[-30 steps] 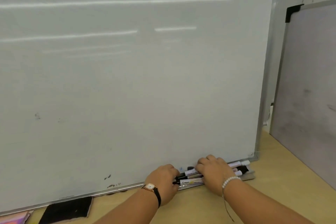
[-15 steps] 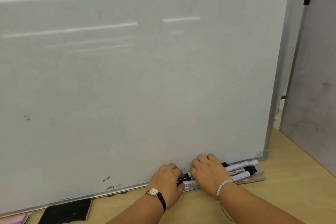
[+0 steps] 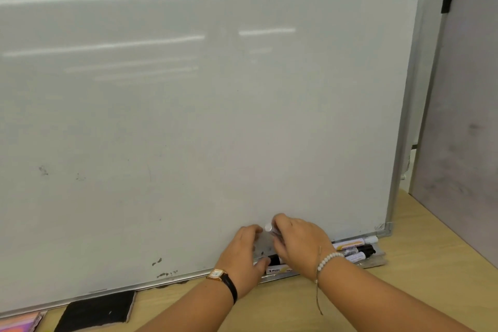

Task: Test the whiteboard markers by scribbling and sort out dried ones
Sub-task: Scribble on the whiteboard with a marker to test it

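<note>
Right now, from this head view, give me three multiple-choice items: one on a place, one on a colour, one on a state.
1. Where do the spare markers lie?
A. on the tray under the whiteboard's right corner
B. on the black eraser
C. stuck high on the board

2. What colour is the watch strap on the left hand?
A. white
B. black
C. red

3. What is the right hand doing?
A. resting flat on the table
B. holding a white-ended marker up off the tray
C. wiping the board

Answers: 1 A, they sit along the tray. 2 B, the strap is dark. 3 B, the marker's white end shows above its fingers.

Right hand (image 3: pixel 299 241) raised with fingers curled closed; left hand (image 3: pixel 244 256) lower, fingers loosely spread.
</note>
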A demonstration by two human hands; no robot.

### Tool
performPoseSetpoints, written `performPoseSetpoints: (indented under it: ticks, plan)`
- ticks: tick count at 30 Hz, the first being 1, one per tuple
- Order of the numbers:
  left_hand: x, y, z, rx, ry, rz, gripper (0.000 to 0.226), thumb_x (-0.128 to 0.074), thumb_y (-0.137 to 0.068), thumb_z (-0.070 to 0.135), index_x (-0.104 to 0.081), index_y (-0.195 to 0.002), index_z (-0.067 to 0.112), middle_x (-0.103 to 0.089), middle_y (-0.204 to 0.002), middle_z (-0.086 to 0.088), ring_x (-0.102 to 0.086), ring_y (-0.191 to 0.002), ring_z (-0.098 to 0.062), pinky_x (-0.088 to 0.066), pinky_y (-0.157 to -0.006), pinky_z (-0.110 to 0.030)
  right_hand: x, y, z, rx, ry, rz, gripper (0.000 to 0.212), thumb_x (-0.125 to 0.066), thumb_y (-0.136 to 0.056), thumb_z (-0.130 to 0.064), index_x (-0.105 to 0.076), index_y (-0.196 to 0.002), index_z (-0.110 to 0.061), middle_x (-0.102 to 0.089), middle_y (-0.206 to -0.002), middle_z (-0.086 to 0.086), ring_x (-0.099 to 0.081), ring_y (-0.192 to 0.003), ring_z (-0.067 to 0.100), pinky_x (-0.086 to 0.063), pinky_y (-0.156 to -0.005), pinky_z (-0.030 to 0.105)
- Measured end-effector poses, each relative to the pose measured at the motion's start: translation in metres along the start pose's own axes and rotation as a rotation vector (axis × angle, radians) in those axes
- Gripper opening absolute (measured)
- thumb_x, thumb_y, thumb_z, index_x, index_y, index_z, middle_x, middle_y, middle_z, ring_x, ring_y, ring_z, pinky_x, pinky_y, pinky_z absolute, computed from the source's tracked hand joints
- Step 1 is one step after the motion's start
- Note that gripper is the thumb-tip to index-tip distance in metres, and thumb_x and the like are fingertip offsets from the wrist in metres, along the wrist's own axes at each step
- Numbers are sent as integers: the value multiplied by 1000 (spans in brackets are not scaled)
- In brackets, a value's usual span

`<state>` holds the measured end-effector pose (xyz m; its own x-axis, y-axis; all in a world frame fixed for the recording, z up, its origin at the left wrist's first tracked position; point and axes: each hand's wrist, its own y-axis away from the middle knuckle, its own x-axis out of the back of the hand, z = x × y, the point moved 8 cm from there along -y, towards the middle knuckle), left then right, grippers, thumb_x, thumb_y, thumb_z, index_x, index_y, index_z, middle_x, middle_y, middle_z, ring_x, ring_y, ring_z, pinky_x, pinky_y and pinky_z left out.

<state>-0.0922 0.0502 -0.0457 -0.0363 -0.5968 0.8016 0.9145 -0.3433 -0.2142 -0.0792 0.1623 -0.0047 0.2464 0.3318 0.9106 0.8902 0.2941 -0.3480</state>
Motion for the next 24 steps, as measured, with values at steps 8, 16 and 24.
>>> performPoseSetpoints:
  ticks: [8, 16, 24]
  plan:
    - [33, 12, 24, -95, 241, -69, 20, -41, -98, 37, -56, -109, 29, -64, -99, 8, -59, -91, -8, -49, -83, -26, 35, 2, -21, -195, -738, 151, 17, -60, -85, -23, -47, -96, -26, -63, -73, 7, -57, -62, 17, -51, -63, 40]
    - [67, 49, 19, -143, 268, -121, 28, -31, -92, 42, -53, -91, 24, -45, -69, 13, -43, -60, 1, -36, -61, -20, 23, -2, -70, -390, -1195, -210, 38, -55, -94, -33, -49, -63, -13, -45, -49, 3, -32, -41, 14, -24, -42, 23]
    - [118, 63, -13, -67, 361, -143, 20, -39, -101, 31, -56, -89, 32, -41, -60, 15, -38, -54, -1, -35, -56, -17, 23, -22, -124, -353, -1268, -294, 29, -47, -93, -17, -55, -67, -10, -49, -51, 12, -36, -36, 18, -28, -41, 20]
